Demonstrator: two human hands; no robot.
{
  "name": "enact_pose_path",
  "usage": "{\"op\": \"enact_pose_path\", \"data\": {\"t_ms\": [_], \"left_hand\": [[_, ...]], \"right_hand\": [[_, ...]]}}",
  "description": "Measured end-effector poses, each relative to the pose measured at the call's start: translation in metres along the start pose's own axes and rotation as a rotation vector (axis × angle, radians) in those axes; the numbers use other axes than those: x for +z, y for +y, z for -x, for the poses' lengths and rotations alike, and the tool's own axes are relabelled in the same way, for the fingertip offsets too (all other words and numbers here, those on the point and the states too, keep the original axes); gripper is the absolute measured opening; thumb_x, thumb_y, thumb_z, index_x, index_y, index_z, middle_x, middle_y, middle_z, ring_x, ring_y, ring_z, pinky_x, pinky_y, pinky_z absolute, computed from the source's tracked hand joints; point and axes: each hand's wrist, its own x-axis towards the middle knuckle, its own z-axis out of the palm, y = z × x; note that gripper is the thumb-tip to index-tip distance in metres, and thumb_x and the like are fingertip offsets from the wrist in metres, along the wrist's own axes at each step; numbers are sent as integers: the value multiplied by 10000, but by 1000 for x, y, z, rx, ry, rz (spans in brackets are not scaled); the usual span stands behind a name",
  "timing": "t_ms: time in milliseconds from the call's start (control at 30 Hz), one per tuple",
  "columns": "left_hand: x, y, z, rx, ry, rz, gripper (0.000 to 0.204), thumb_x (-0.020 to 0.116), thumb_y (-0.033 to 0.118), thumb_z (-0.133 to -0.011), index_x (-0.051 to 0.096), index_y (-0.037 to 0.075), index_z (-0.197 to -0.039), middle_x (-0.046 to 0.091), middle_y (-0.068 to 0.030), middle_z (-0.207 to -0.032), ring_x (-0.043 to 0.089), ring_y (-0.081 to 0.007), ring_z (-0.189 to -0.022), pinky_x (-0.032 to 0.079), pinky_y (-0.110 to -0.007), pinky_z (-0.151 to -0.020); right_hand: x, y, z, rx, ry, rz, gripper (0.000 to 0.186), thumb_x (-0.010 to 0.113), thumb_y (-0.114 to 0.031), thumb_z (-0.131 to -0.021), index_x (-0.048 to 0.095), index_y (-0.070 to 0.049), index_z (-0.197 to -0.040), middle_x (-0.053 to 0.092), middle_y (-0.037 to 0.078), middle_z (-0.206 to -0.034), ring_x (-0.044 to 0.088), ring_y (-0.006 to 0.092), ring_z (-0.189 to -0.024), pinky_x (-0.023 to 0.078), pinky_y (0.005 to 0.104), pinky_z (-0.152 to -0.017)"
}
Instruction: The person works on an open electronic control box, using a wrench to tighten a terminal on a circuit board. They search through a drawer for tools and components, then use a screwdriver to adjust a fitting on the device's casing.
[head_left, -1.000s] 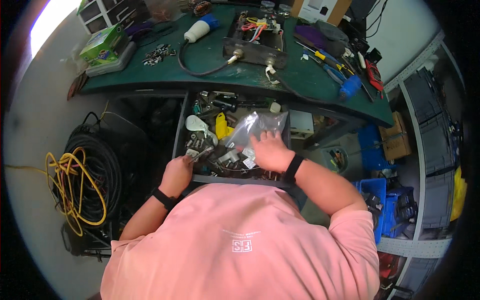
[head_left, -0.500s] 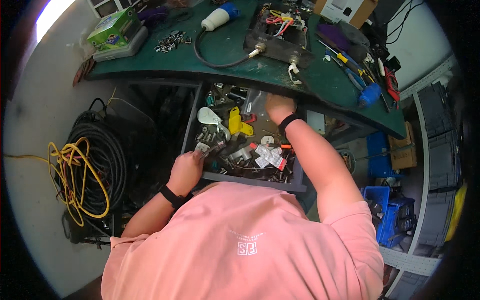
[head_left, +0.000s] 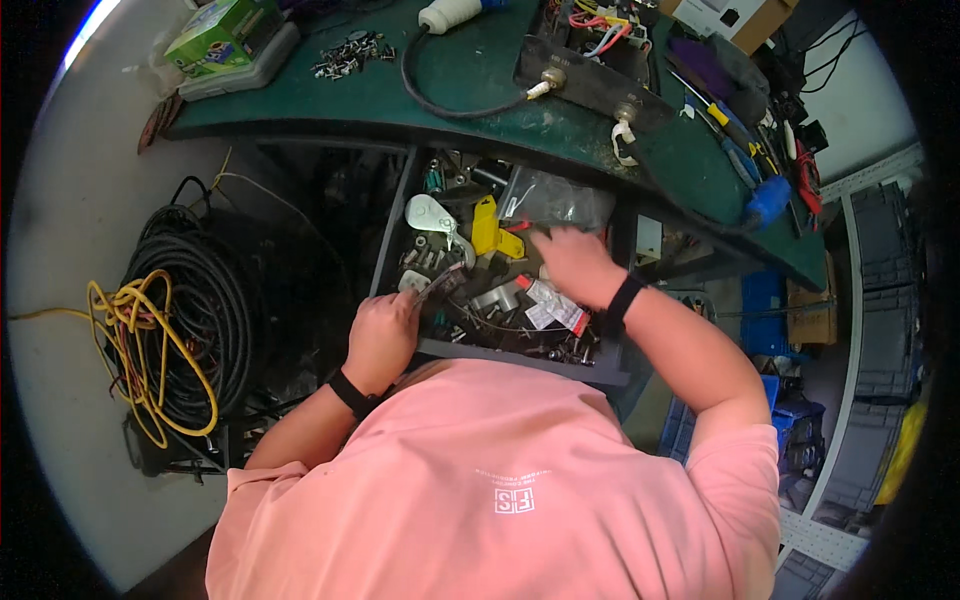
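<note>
My left hand is closed at the near left of the open drawer, gripping a slim grey metal tool that points up and right over the loose parts; its exact kind is unclear. Over the drawer's right half, my right hand reaches leftward with its fingers apart and angled down; I see nothing held in it. Just left of its fingertips lies a yellow plastic piece, and nearer me are red-and-white packets. A clear plastic bag lies behind that hand. A white pulley-like part sits at the drawer's left.
Above the drawer runs the green bench top, bearing a pile of screws, a wired black metal box and several hand tools. Coiled black cable with a yellow cord stands left. Grey crates line the right.
My right hand has drawn back from the drawer's far side toward its middle. The plastic bag now lies spread at the back. My left hand keeps hold of the metal tool.
</note>
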Motion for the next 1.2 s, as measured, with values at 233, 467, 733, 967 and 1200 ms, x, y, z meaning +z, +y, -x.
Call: {"op": "enact_pose_path", "data": {"t_ms": [233,467,733,967,1200], "left_hand": [[2,-1,-2,3,37,14,129,622,72,-856,621,2,-964,644,-158,-765,625,-346,-745,472,-446,-707],[1,6,2,-37,164,96,167,639,47,-868,621,-4,-1026,634,-175,-792,595,-377,-739,468,-448,-704],[-18,0,8,-64,370,248,139,637,42,-880,634,-7,-1011,593,-181,-789,568,-365,-783,461,-431,-720],[-28,-6,11,-178,403,284,136,623,63,-909,650,-8,-1021,586,-165,-782,567,-340,-767,457,-404,-691],[-33,-21,8,-340,475,378,148,600,75,-927,658,-1,-1040,564,-131,-742,546,-279,-702,441,-372,-640]], "right_hand": [[7,24,-39,85,367,161,429,518,-115,-852,557,4,-1263,645,194,-1133,608,360,-1072,526,468,-850],[16,-60,-68,-143,361,-253,164,569,-107,-804,636,-24,-928,618,159,-926,624,333,-928,539,434,-753],[-1,-103,-139,-37,211,50,201,635,-119,-793,651,17,-940,658,172,-944,687,305,-839,564,406,-668],[5,-93,-156,15,209,80,172,624,-116,-802,668,-18,-936,686,158,-915,716,304,-806,566,394,-662],[-10,-71,-104,-240,170,-4,118,626,-47,-757,665,-31,-868,672,165,-867,695,321,-794,567,404,-677]]}}
